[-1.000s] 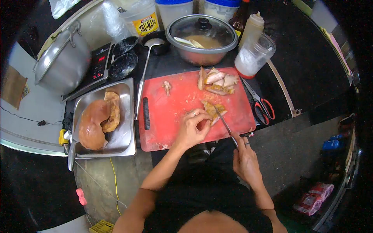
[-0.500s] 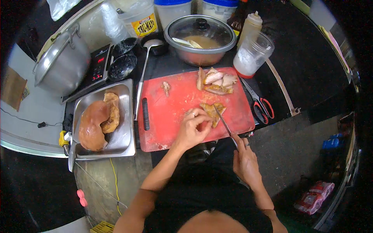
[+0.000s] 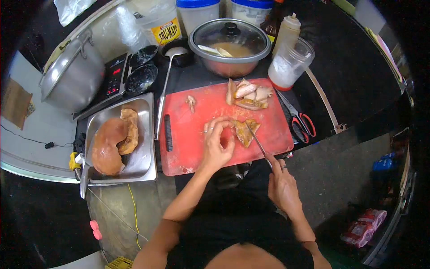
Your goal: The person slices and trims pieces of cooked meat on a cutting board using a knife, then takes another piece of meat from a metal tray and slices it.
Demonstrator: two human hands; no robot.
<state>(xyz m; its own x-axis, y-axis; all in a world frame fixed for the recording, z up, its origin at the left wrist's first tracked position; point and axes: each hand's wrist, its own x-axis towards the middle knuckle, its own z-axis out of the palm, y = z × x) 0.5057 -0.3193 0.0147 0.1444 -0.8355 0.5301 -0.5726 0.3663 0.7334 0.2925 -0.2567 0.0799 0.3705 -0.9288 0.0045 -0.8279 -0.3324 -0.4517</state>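
A browned piece of cooked meat [image 3: 244,133], apparently chicken with skin, lies near the front of the red cutting board [image 3: 192,154]. My left hand [image 3: 218,140] arches over the board just left of it, thumb apart from the fingers and fingertips at the meat's upper left edge. In my right hand [image 3: 283,184] is a knife [image 3: 260,145], its blade tip resting on the piece. Sliced meat [image 3: 249,95] is heaped at the board's back right. A small scrap [image 3: 191,103] sits toward the back left.
Left of the board, a steel tray [image 3: 145,163] holds large brown cooked pieces [image 3: 109,141]. A ladle [image 3: 161,103] lies between them. Scissors [image 3: 298,116] rest at the right. Behind stand a lidded bowl [image 3: 230,67], a shaker [image 3: 286,69], a squeeze bottle [image 3: 289,31] and a pot [image 3: 74,74].
My left hand has shifted slightly left and up, its thumb and fingers spreading away from the meat's near side. The knife stays almost where it was.
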